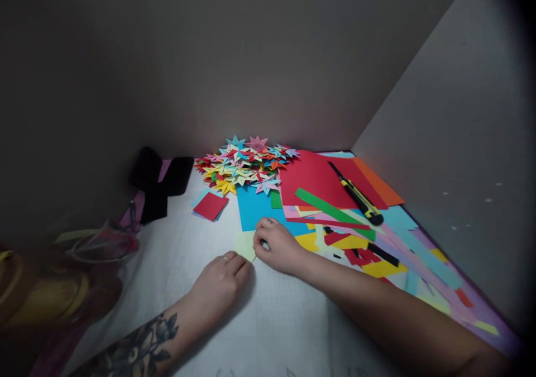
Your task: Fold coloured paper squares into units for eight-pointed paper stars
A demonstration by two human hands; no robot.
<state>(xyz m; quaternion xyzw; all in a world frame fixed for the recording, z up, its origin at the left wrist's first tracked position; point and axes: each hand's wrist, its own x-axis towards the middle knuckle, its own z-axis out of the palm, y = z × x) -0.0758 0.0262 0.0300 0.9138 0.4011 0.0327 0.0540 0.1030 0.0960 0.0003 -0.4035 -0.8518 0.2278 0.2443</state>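
On the counter, right hand pinches pale-green paper at right; left hand curls at near edge, grip unclear, likely steadying it.

Between the forearms: a broad lane of bare white surface runs up to the hands.
Pale green paper: boxed in on its near side by the left hand, on the right by the right hand — only a narrow gap between them.
Left: bare surface up to the red-topped squares; black objects obstruct farther out.
Far middle: heaped paper stars block the way to the back wall.
Right: flat scraps, with the cutter slanting across the red sheet.
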